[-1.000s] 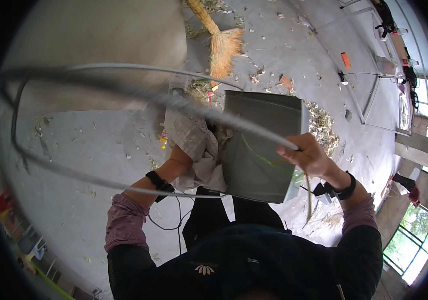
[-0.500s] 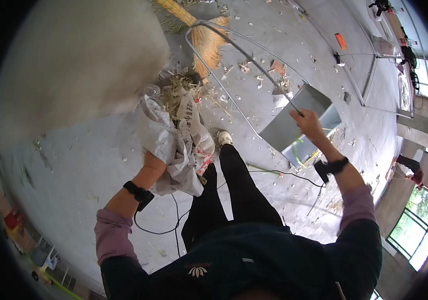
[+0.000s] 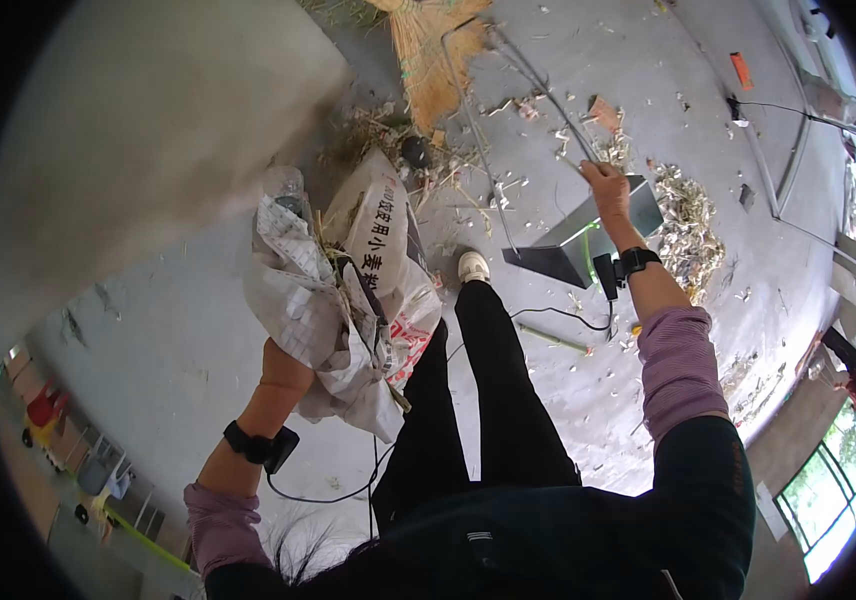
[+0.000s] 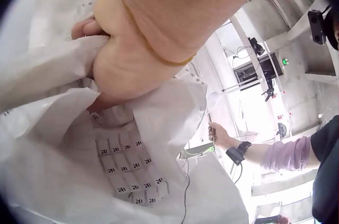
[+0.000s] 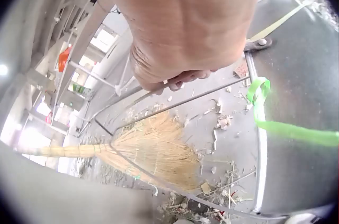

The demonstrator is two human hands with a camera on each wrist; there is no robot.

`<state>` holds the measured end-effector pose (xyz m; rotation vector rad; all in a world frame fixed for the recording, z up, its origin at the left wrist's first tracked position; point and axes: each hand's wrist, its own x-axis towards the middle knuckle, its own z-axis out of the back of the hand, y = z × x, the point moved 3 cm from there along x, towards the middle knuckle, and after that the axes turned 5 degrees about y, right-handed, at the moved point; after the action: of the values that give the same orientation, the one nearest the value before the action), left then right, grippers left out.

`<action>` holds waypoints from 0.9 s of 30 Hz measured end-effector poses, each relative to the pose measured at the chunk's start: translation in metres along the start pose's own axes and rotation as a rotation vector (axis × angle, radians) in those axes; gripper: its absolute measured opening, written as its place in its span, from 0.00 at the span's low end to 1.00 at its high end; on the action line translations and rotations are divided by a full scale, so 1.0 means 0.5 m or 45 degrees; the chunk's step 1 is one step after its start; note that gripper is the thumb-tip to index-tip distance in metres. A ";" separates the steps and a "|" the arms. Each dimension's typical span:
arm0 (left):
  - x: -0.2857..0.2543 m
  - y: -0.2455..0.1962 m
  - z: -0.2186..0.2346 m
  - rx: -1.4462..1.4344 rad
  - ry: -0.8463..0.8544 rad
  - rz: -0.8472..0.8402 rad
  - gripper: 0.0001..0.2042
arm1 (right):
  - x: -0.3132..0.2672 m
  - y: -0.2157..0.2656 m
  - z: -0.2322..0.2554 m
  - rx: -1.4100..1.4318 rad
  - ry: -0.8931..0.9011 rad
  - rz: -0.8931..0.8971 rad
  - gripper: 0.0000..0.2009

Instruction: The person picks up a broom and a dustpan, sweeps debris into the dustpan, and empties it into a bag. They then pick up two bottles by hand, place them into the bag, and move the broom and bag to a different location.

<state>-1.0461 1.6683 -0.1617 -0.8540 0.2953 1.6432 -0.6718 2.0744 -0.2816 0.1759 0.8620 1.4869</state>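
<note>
Your right hand (image 3: pixel 605 185) is gripping the dustpan's wire handle (image 3: pixel 533 80) above the floor, while your left hand (image 4: pixel 119 62) is clutching the sack (image 3: pixel 333 300) (keep its mouth gathered); steady both.

You've got bright daylight pouring in from the windows at right, heavy fisheye warping with dark corners, and both wrist views blur badly up close.

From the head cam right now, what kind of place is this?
Likely an unfinished building being swept: bare concrete floor littered with debris, a straw broom, a metal dustpan, and a woven sack stuffed with rubbish.
</note>
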 end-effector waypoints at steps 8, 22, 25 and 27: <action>-0.013 -0.001 -0.005 0.327 -0.132 -0.162 0.20 | -0.016 -0.170 -0.016 -0.450 0.176 -0.324 0.20; -0.006 -0.012 0.026 0.161 0.027 -0.101 0.25 | -0.309 -0.380 -0.060 -0.319 0.250 -0.526 0.22; -0.008 -0.026 0.038 0.112 -0.110 -0.099 0.22 | -0.471 -0.433 -0.089 0.498 0.490 -1.356 0.23; -0.008 -0.024 0.037 0.039 -0.140 -0.045 0.20 | -0.542 -0.358 -0.095 0.593 0.740 -1.427 0.21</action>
<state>-1.0415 1.6798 -0.1431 -0.7390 0.2271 1.6420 -0.5194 1.7859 -0.3157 -0.3797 1.4386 0.2503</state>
